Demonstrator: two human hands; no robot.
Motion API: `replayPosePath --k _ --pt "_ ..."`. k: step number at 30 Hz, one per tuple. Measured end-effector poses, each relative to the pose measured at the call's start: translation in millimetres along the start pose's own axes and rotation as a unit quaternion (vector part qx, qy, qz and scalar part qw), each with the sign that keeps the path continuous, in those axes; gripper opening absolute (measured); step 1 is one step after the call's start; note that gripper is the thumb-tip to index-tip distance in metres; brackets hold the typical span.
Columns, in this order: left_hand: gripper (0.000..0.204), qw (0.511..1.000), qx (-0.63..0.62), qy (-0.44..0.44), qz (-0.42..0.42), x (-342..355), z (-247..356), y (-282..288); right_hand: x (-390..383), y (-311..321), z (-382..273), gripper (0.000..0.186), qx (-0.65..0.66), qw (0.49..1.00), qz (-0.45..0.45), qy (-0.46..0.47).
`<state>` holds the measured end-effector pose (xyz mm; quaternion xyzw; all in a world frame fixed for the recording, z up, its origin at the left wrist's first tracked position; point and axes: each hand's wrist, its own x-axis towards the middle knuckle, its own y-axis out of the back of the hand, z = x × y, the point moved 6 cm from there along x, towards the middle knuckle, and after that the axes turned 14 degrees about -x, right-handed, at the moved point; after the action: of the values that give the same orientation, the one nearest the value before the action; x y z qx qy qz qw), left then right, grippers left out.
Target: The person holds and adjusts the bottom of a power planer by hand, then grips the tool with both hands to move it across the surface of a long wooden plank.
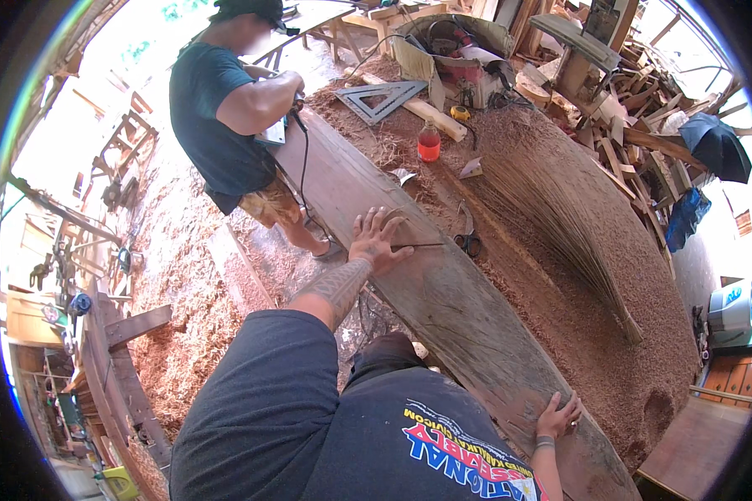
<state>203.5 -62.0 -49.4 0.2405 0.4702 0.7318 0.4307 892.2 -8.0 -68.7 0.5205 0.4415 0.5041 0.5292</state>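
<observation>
A long, wide wooden plank runs diagonally from the upper left to the lower right. My left hand rests flat on its middle with fingers spread, close to a thin dark line on the wood. Farther down the board, my right hand lies by the far edge, its fingers apart and reaching over that edge. Neither hand holds a loose object. At the far end a person in a dark teal shirt grips a corded power tool, partly hidden by their arm, against the plank.
Beyond the plank, a sawdust-covered surface holds a stick broom, dark-handled scissors, a jar of red liquid, a metal triangle square and a yellow tape measure. A black cord hangs beside the plank. Wood scraps pile up at right.
</observation>
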Motion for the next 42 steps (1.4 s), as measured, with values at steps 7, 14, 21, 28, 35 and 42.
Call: replayPosePath --k 7,14,21,28,35,42 --pt "0.094 1.0 -0.001 0.0 0.003 0 -1 -1 -1 6 -4 0.061 -0.021 1.0 -0.01 -0.004" --pt "0.092 1.0 -0.01 -0.002 0.007 -1 -1 1 -2 10 -8 0.062 -0.01 1.0 -0.008 -0.003" --pt "0.093 1.0 -0.002 -0.006 0.012 -1 -1 -1 -1 2 -1 0.061 -0.014 1.0 -0.002 0.0" --pt "0.094 1.0 0.002 -0.008 0.016 -1 -2 -1 -2 5 -3 0.061 -0.024 1.0 -0.006 -0.003" --pt "0.094 1.0 0.004 -0.003 0.005 -1 0 1 0 4 -2 0.064 -0.022 1.0 -0.013 0.004" --pt "0.092 0.999 0.009 0.025 -0.042 -2 7 7 0 -6 4 0.063 -0.029 1.0 0.001 0.0"
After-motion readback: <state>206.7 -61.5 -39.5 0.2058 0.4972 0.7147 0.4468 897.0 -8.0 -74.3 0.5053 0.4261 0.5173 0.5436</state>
